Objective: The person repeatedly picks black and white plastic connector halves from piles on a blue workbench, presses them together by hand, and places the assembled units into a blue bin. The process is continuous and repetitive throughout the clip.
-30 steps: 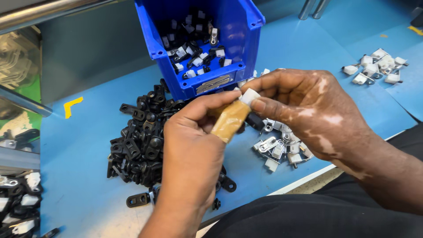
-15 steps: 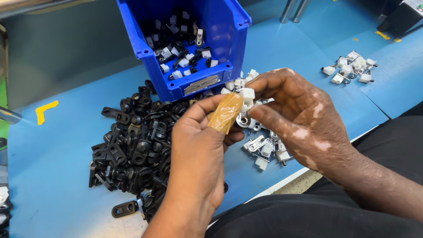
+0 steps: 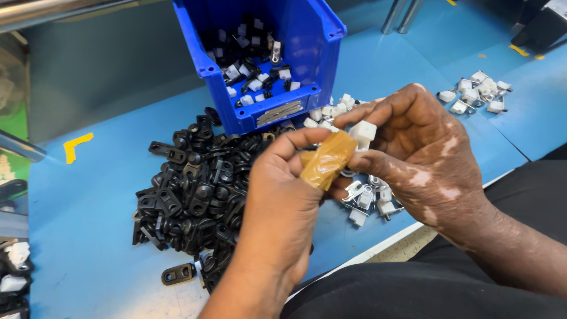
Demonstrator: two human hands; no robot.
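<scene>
Both hands meet over the blue table [image 3: 94,254]. My right hand [image 3: 425,153] pinches a small white plastic part [image 3: 362,131] with a metal clip between thumb and fingers. My left hand [image 3: 283,207], its thumb wrapped in tan tape [image 3: 328,159], presses against the same part from the left. Under the hands lies a small heap of white-and-metal clips [image 3: 369,198]. A large pile of black plastic pieces [image 3: 189,189] spreads to the left of my left hand.
A blue bin [image 3: 307,35] holding mixed black and white parts stands behind the hands. Another cluster of white clips [image 3: 475,91] lies at the far right. More parts sit at the lower left edge [image 3: 15,269]. My dark trousers fill the lower right.
The view has shifted, so bin and piles sit further right and lower. Both hands stay together on the white part, with the taped thumb still pressed against it.
</scene>
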